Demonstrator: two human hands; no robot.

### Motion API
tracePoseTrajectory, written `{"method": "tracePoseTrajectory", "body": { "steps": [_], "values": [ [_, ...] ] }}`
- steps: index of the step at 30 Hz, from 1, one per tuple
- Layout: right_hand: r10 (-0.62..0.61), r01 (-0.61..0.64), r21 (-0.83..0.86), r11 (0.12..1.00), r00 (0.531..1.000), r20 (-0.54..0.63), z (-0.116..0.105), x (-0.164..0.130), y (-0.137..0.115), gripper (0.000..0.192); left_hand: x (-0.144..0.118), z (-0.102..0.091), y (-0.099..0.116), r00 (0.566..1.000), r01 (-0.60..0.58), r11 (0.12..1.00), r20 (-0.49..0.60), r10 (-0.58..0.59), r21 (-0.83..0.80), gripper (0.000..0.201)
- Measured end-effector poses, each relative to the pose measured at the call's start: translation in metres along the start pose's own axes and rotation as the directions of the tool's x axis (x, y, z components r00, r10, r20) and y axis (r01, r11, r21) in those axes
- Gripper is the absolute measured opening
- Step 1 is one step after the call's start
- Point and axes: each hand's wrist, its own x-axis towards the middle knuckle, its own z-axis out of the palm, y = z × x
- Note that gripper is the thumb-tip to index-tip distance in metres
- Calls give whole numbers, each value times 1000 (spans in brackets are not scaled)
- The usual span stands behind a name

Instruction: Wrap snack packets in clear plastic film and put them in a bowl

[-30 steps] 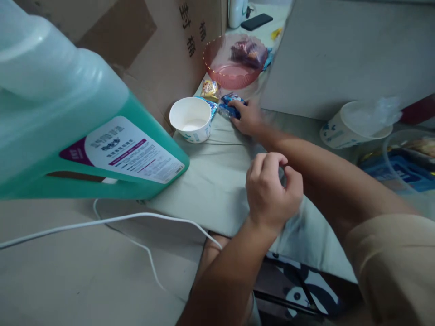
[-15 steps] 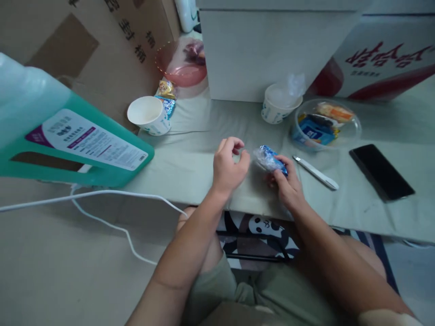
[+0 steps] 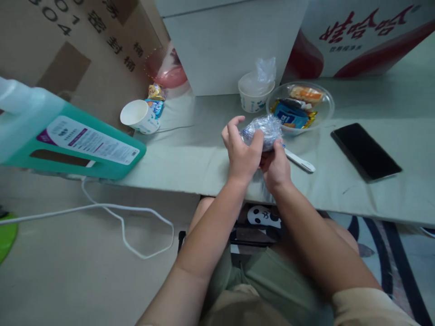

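Note:
A small blue packet wrapped in crinkled clear plastic film (image 3: 268,129) is held up above the table between my two hands. My left hand (image 3: 242,147) grips its left side, thumb pressed on the film and fingers curled around the far edge. From below and the right, my right hand (image 3: 277,165) holds it with the thumb at its lower right edge. The other right fingers are largely hidden under the packet. Just right of that hand lies a white utility knife (image 3: 301,161), partly covered by it.
Behind the hands stand a paper cup with plastic film inside (image 3: 253,100) and a clear bowl of snack packs (image 3: 324,106). A black phone (image 3: 366,151) lies right. Leftward are another paper cup (image 3: 139,117), a jug of green liquid (image 3: 78,136) and a white cable (image 3: 136,208).
My left hand has moved right and closed on the film-wrapped packet, which my right hand held before. The packet has turned, showing more crumpled film. The view has shifted slightly.

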Motion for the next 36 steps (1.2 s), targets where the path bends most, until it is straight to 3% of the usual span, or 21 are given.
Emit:
{"method": "tracePoseTrajectory", "body": {
  "steps": [3,5,7,9,10,13,17,20,23,26,30,33,36],
  "values": [
    [124,-108,151,982,987,-101,-4,1,-1,68,5,17,-21,983,39,997,180,-27,-60,44],
    [167,-156,130,979,983,-74,-11,-2,-6,64,12,19,-34,952,49,991,306,-9,-123,41],
    [159,-159,-12,987,986,-42,-22,-6,-13,58,22,13,-46,936,44,988,352,11,-147,37],
    [55,-69,-274,959,997,-61,-35,-10,-20,46,32,-1,-55,942,25,993,335,14,-111,36],
    [-31,-6,-423,906,996,-81,-41,-11,-23,40,37,-8,-59,947,16,996,320,12,-83,36],
    [-250,104,-762,639,965,-78,-59,-9,-23,31,50,-31,-67,962,-4,1000,275,6,-6,41],
    [-269,79,-926,369,963,-25,-78,1,-8,34,55,-46,-74,965,-28,997,260,9,67,50],
    [-268,88,-952,293,963,6,-83,6,-1,22,54,-48,-78,950,-13,999,312,-4,50,64],
    [-282,130,-930,343,959,30,-78,5,-4,20,56,-52,-79,898,24,1000,440,-24,5,68],
    [-246,139,-857,496,969,14,-64,0,-11,26,60,-62,-79,846,-32,999,532,7,38,59],
    [-198,146,-766,626,980,25,-50,-5,-16,31,59,-86,-81,899,-202,949,430,82,242,63],
    [-206,213,-741,637,973,103,-45,-4,-14,33,51,-100,-82,909,-239,875,413,50,420,70],
    [-250,267,-724,637,959,134,-41,-3,-13,33,41,-100,-83,902,-259,803,431,2,537,67]
  ]
}}
